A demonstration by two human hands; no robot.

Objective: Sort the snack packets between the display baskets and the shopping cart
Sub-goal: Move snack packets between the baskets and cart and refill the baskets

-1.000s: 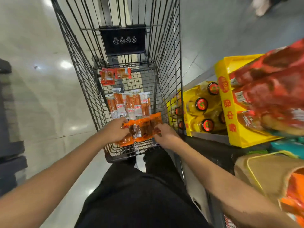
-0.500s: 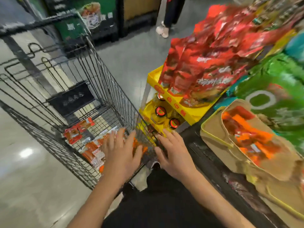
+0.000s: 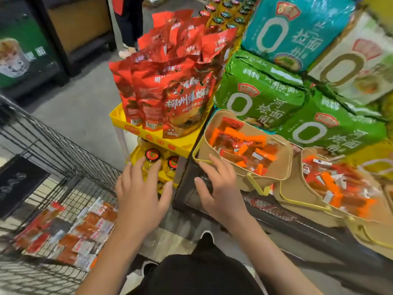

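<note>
Two hands in view, both empty. Left hand (image 3: 140, 199) is held palm down with fingers spread and straight, above the right edge of the shopping cart (image 3: 63, 167); nothing is pinched or gripped. Right hand (image 3: 221, 188) is likewise flat with fingers spread, its fingertips (image 3: 212, 160) at the near rim of the nearer display basket (image 3: 274, 173); cannot tell whether they touch the rim.

Snack packets in cart (image 3: 70, 228): a loose layer of red, orange and white sachets lying flat on the wire floor, near left of the scene, blurred.

Snack packets in the nearer basket (image 3: 242, 145): orange and red sachets piled inside a tan fabric basket with yellow trim, just right of the right hand. Second display basket (image 3: 319, 207) sits touching the first on its right, holding a similar heap of packets (image 3: 338, 186).

Surroundings: yellow tray (image 3: 180, 143) to the left of the baskets carries upright red bags (image 3: 170, 86); below it, jars with dark lids (image 3: 152, 155). Green noodle packs (image 3: 259, 92) and a teal pack (image 3: 297, 30) are stacked far right behind the baskets. Person's dark trousers (image 3: 197, 273) at the near edge.
</note>
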